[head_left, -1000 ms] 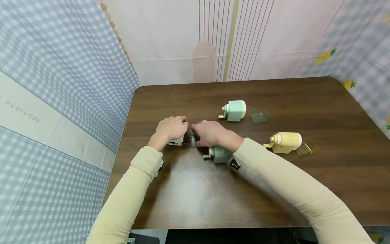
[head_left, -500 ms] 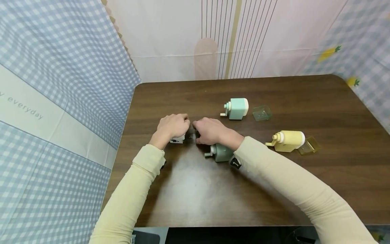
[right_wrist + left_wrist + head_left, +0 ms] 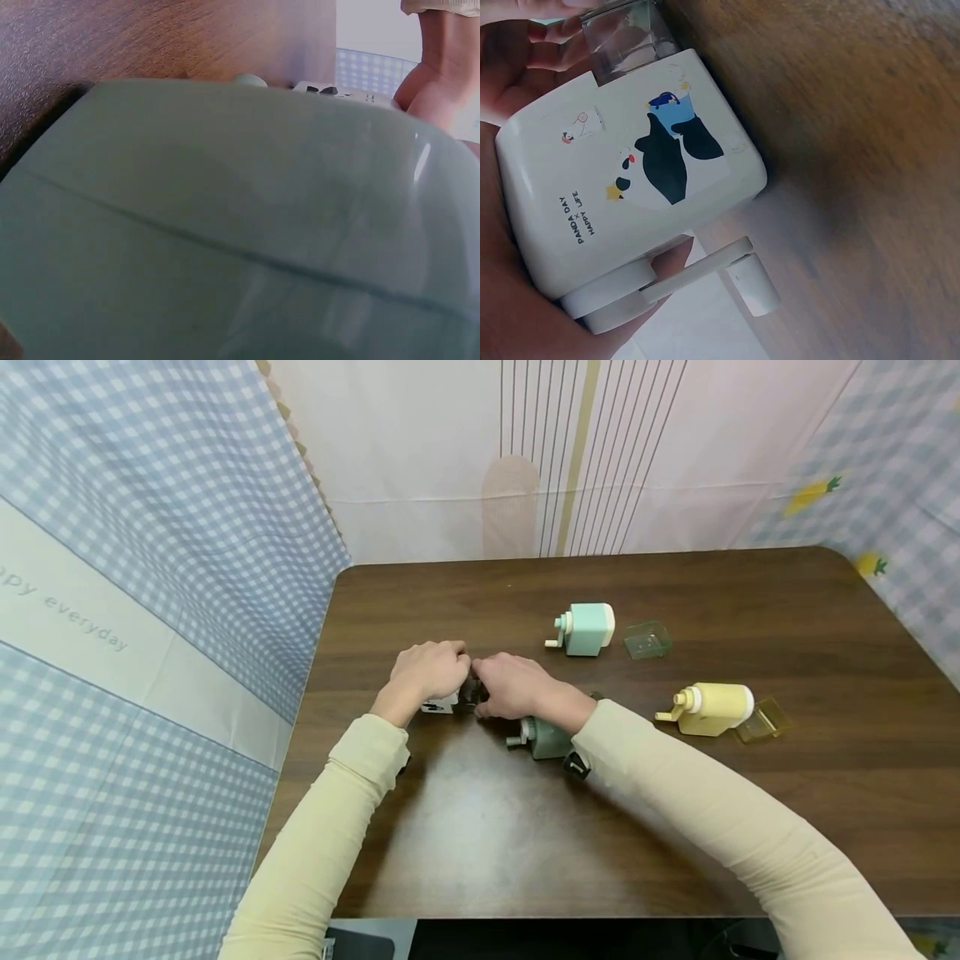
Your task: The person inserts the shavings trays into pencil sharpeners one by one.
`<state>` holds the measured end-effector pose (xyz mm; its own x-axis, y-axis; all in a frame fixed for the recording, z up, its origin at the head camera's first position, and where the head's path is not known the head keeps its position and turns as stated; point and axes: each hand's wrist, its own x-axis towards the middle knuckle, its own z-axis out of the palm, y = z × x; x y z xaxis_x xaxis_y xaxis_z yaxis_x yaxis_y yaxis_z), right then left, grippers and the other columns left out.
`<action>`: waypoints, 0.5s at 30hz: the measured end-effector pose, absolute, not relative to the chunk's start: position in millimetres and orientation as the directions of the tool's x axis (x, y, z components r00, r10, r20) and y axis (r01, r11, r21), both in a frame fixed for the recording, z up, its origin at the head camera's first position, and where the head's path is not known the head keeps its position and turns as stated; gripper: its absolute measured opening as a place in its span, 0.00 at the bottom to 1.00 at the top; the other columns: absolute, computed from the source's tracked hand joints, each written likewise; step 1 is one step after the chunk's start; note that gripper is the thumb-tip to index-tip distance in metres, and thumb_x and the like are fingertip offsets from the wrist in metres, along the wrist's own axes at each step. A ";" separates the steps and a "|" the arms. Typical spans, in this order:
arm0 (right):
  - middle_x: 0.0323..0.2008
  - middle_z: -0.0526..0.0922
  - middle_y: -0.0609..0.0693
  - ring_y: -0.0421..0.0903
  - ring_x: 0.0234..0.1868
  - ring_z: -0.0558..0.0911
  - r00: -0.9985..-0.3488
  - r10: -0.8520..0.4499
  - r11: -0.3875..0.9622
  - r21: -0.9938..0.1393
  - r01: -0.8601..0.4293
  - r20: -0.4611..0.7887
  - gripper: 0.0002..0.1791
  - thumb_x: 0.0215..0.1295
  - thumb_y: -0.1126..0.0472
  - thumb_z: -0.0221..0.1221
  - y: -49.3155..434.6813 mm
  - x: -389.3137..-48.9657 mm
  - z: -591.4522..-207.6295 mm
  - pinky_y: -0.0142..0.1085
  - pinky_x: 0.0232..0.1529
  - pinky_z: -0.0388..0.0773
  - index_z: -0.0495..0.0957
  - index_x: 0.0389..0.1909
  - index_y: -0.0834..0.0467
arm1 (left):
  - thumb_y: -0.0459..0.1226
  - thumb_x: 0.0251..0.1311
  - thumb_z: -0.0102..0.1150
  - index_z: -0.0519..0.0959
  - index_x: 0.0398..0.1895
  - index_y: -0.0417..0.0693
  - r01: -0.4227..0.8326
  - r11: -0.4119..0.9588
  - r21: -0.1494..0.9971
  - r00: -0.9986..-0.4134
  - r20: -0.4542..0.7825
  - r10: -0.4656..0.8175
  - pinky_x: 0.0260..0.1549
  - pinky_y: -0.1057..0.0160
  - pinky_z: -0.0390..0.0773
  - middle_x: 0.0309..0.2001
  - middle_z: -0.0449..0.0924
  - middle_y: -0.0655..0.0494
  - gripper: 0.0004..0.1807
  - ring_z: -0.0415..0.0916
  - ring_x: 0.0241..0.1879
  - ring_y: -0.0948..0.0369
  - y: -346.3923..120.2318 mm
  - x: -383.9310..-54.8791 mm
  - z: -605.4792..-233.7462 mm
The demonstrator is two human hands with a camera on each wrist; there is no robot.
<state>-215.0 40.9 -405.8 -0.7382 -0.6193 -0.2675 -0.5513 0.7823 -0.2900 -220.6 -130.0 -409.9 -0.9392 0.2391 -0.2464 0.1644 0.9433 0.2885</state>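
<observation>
My left hand (image 3: 427,672) grips a white pencil sharpener (image 3: 630,169) with a panda print, its crank (image 3: 705,270) on the side nearest the wrist camera. From the sharpener's opposite end a clear shavings drawer (image 3: 626,37) sticks out partway. My right hand (image 3: 516,685) faces the left one and pinches the drawer's outer end; its fingertips are mostly hidden in the head view. Directly under my right wrist stands a dark green sharpener (image 3: 551,739), which fills much of the right wrist view.
Farther back is a mint sharpener (image 3: 587,628) with a clear green drawer (image 3: 647,640) beside it. To the right lies a yellow sharpener (image 3: 712,708) next to a yellow drawer (image 3: 763,721). All rest on the brown table (image 3: 675,835).
The two hands have drawn slightly closer, and the gap where the drawer shows between them has narrowed. The head view has shifted a little; the other sharpeners stay in place.
</observation>
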 end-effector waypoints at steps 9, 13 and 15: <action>0.44 0.85 0.54 0.52 0.44 0.84 -0.768 -0.583 0.809 -0.279 -0.517 -0.266 0.24 0.65 0.49 0.74 38.4 -214.5 -407.0 0.52 0.40 0.82 0.79 0.52 0.59 | 0.48 0.80 0.33 0.81 0.56 0.58 0.172 0.945 0.276 -0.943 -0.231 0.239 0.45 0.45 0.78 0.53 0.83 0.53 0.23 0.80 0.52 0.48 -130.3 -222.1 -410.0; 0.44 0.85 0.53 0.52 0.43 0.84 -0.764 -0.589 0.801 -0.315 -0.509 -0.265 0.21 0.65 0.48 0.73 33.9 -213.3 -407.0 0.52 0.40 0.82 0.80 0.48 0.58 | 0.48 0.80 0.32 0.80 0.62 0.57 0.171 0.943 0.285 -0.940 -0.241 0.244 0.43 0.46 0.78 0.55 0.83 0.53 0.24 0.80 0.50 0.50 -130.8 -221.3 -410.7; 0.43 0.85 0.52 0.51 0.42 0.84 -0.766 -0.584 0.804 -0.321 -0.500 -0.270 0.19 0.65 0.48 0.73 32.0 -213.2 -407.4 0.51 0.39 0.82 0.81 0.46 0.57 | 0.48 0.80 0.32 0.80 0.63 0.57 0.171 0.942 0.289 -0.939 -0.241 0.245 0.42 0.47 0.78 0.55 0.83 0.54 0.25 0.79 0.49 0.50 -130.7 -220.9 -411.4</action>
<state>-213.2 32.0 -407.4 -0.7658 -0.5835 -0.2702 -0.4996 0.8045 -0.3213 -220.9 -130.7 -411.4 -0.9393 0.2445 -0.2409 0.1712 0.9420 0.2885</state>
